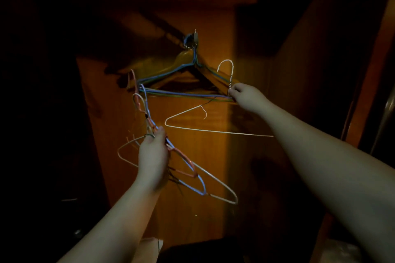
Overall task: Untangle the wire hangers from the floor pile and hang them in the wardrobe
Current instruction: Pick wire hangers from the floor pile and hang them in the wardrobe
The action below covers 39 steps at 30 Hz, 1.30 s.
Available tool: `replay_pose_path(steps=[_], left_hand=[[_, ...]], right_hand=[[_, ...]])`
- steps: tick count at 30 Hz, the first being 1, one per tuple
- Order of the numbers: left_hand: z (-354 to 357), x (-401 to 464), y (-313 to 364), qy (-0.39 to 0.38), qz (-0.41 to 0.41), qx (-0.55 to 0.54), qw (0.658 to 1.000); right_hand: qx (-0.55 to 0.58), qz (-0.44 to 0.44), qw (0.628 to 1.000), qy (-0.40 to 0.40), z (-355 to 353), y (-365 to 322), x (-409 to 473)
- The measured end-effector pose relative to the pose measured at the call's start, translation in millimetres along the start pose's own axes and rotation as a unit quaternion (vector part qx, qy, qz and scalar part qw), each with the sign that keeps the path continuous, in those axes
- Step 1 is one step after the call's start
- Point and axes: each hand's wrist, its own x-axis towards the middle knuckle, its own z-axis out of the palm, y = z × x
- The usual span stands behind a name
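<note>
Fingers pinching white wire hanger neck

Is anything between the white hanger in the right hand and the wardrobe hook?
Yes. The hanging hangers already crowd the hook above and left of the white hanger, which the right hand pinches at its neck.

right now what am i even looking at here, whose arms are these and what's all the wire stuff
This is a single picture from a camera worn on a person's head, looking into a dim wooden wardrobe. The arms are that person's own. The left hand grips a tangled bunch of wire hangers, pink, blue and white. The right hand pinches one white hanger by its neck, just under the hook, raised toward the hung hangers already on a metal hook at the back.
</note>
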Motion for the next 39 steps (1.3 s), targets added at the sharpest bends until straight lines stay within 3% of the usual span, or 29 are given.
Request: replay_pose_path(steps=[14, 22, 29, 39], left_hand=[[12.5, 26.5, 41.2, 0.061, 0.035, -0.015, 0.997], [18.2, 19.4, 54.8, 0.093, 0.063, 0.054, 0.992], [22.4, 17.2, 58.3, 0.121, 0.055, 0.033, 0.991], [27.7, 18.1, 55.6, 0.13, 0.056, 0.002, 0.99]], right_hand=[[0.007, -0.012, 0.997, 0.08, -15.0, -32.5, 102.6], [0.061, -0.041, 0.996, 0.052, -4.4, -48.1, 145.4], [0.071, -0.073, 0.995, 0.025, 8.8, -57.2, 159.7], [-0.014, -0.08, 0.995, 0.053, 33.0, -45.5, 160.4]])
